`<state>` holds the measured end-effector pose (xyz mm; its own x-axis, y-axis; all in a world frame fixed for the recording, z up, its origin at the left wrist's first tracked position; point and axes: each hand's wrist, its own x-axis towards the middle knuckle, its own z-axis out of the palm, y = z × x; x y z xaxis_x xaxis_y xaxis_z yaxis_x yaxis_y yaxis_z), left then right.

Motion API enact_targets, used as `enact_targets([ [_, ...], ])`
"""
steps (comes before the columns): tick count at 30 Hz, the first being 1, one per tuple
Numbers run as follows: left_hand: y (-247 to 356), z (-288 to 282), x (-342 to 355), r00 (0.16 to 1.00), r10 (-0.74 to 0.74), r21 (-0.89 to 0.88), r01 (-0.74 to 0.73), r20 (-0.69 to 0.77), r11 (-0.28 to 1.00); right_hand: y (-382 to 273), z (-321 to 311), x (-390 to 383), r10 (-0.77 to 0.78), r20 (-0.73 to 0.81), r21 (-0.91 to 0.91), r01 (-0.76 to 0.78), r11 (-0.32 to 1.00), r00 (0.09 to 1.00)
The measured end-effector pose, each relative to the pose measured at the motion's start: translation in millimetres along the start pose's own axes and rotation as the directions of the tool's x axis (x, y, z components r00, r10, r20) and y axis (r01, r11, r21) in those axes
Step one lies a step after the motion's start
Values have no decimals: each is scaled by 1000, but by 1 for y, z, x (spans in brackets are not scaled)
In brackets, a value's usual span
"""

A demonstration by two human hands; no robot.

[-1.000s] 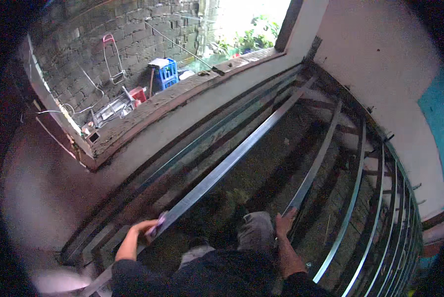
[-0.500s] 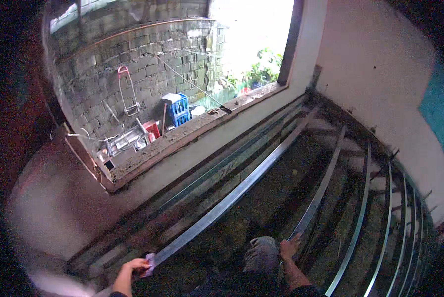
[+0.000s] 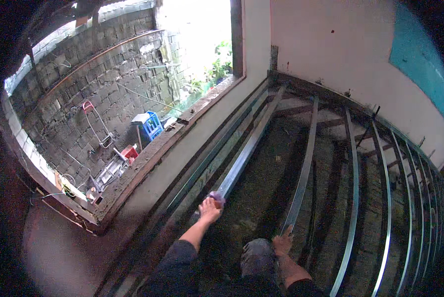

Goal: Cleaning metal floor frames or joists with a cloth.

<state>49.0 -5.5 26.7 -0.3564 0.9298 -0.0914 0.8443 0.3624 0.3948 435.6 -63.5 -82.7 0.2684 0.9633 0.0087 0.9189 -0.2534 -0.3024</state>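
Observation:
My left hand [image 3: 210, 212] is closed on a crumpled purplish rag [image 3: 218, 197], pressed against the top of a long, shiny metal bar [image 3: 240, 163] that runs beside the wall under the window opening. Lower and to the right, my right hand [image 3: 283, 243] grips the near part of a second metal bar [image 3: 305, 184]. Its fingers are partly hidden around the bar. Between the two arms shows my knee [image 3: 257, 255] in grey trousers.
Several more parallel metal bars [image 3: 353, 198] span the dark gap to the right. Rough ground [image 3: 261, 198] lies below them. Thin rods [image 3: 375, 112] stick up near the far wall [image 3: 326, 44]. Outside the opening stand a blue crate [image 3: 154, 124] and a hand trolley [image 3: 98, 123].
My left hand has slid the rag forward and to the right along the first bar. My right hand stays on the second bar. The view has turned to the right.

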Motion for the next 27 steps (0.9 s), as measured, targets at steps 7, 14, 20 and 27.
enact_targets([
  [7, -75, 1, -1, 957, 47, -290, 40, 285, 956, -39, -46, -19, -96, -110, -28, 93, 995, 989],
  [14, -309, -66, -288, 798, -88, -748, 592, 596, 300, -8, -11, -9, -128, -180, -58, 120, 991, 975],
  [20, -230, -222, -494, 775, -260, -812, 578, 576, -79, -10, -10, -1, -133, -156, -57, 126, 990, 979],
  [27, -336, -132, -521, 833, -277, -777, 548, 478, 309, -38, -31, -40, -214, -42, -92, 210, 973, 976],
])
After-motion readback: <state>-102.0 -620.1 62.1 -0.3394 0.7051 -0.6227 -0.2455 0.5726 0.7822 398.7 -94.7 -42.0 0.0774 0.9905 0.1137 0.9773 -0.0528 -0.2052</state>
